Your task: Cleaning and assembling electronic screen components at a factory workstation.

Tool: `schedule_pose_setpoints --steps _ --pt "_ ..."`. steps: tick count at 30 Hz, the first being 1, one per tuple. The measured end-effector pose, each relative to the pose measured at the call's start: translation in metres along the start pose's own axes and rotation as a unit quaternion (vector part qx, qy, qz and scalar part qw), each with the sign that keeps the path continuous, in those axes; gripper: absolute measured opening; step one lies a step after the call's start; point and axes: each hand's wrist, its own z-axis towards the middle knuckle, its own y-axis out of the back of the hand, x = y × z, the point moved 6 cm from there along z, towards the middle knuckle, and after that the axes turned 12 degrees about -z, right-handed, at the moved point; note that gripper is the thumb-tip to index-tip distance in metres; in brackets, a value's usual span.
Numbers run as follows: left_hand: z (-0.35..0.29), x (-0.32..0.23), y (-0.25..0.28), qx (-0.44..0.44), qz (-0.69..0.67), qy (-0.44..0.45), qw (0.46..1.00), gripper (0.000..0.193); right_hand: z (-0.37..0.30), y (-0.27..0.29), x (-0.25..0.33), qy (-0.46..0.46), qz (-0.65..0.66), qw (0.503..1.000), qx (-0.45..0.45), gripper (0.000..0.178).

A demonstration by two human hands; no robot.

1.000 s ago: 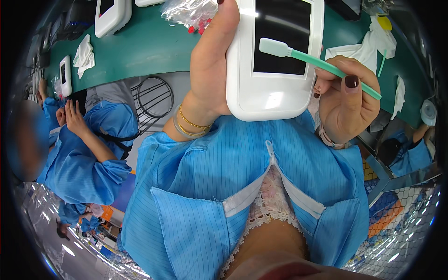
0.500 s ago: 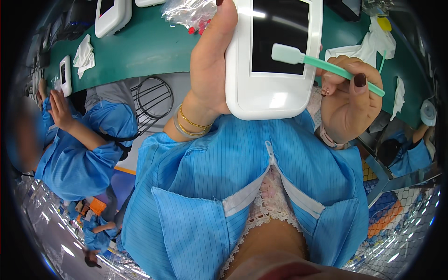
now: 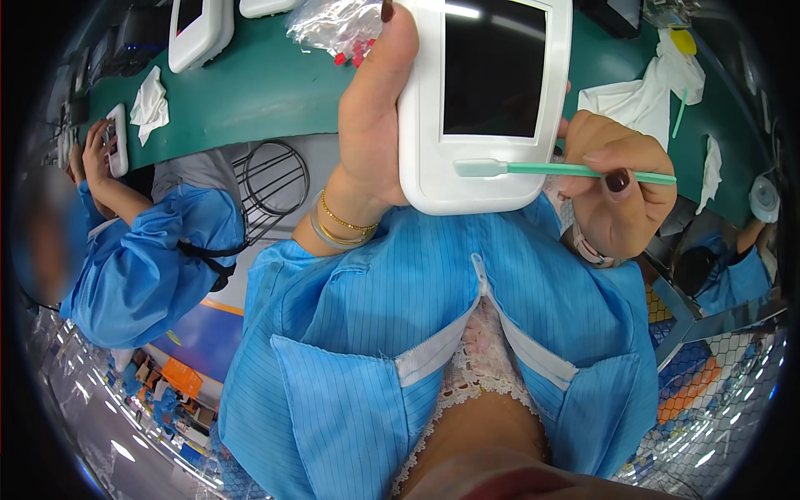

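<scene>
My left hand (image 3: 371, 125) grips the left side of a white handheld device (image 3: 475, 187), with its thumb along the edge. The device has rounded corners and a dark, glossy screen (image 3: 492, 75); its top runs out of view. Between the thumb and fingers of my right hand (image 3: 621, 183) is a green cleaning swab (image 3: 550, 168) with a flat pale head. The swab lies level across the lower white face, below the screen. Whether its head touches the surface I cannot tell.
On the green table (image 3: 250, 104) are a clear plastic bag with red bits (image 3: 337, 25), another white device (image 3: 200, 33), a crumpled white wipe (image 3: 150, 104) and a white cloth (image 3: 629, 96). A co-worker in blue (image 3: 150, 275) handles a device at left. A wire-backed stool (image 3: 271, 179) stands behind the table edge.
My right hand has lowered the swab from the screen's lower right to the white face below, turning it from slanted to level. The co-worker's hand at left has moved onto a device.
</scene>
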Motion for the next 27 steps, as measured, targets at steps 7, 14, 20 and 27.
schedule_pose_setpoints --steps 7,14,20,27 --pt "0.002 0.015 -0.009 0.085 -0.086 0.064 0.991 0.096 -0.005 0.007 0.000 0.026 -0.087 0.996 -0.004 0.017" --pt "0.012 0.013 0.019 0.034 -0.027 0.100 0.994 0.092 -0.029 0.091 0.010 -0.055 -0.434 0.849 -0.296 0.017" --pt "0.035 0.024 0.072 -0.074 0.089 0.086 0.990 0.066 -0.046 0.170 -0.038 -0.062 -0.805 0.568 -0.160 0.041" --pt "0.048 0.015 0.066 -0.072 0.320 0.003 0.945 0.048 -0.003 0.166 -0.042 -0.028 -0.776 0.609 -0.159 0.038"
